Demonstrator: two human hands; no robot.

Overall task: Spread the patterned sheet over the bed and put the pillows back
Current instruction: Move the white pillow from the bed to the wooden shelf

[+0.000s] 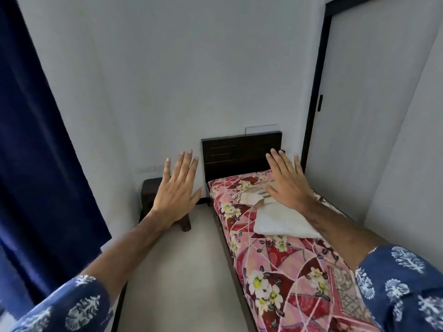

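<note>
**Q:** Nearest the camera, what shows?

**R:** Two blue sleeves with white leaf prints, one at each lower corner: the left sleeve point(72, 305) and the right sleeve point(405, 283). Bare forearms reach forward from them into the room.

**Q:** How are the hands?

**R:** Both are raised with their backs to the camera, fingers straight and spread apart, holding nothing. The left hand point(176, 190) is up in the air over the floor point(177, 271), in front of a dark side table point(149, 190) by the wall. The right hand point(288, 182) is up above the head end of the bed point(230, 257); whether it touches anything below it cannot be told.

**Q:** Where is the sheet?

**R:** The sheet point(287, 279), pink and dark red with white flowers, lies spread along the narrow bed, from the dark headboard point(237, 154) down to the bottom edge of the view. It covers the mattress top and hangs a little over the left side.

**Q:** And the pillows?

**R:** One white pillow point(280, 222) lies on the sheet towards the head end, partly hidden by the right forearm. Past it, a second, pale pillow point(251, 195) with a striped print lies nearer the headboard, just under the right hand.

**Q:** What else?

**R:** A dark blue curtain point(36, 164) fills the left side. A white sliding door point(364, 116) with a dark frame stands to the right of the bed.
</note>
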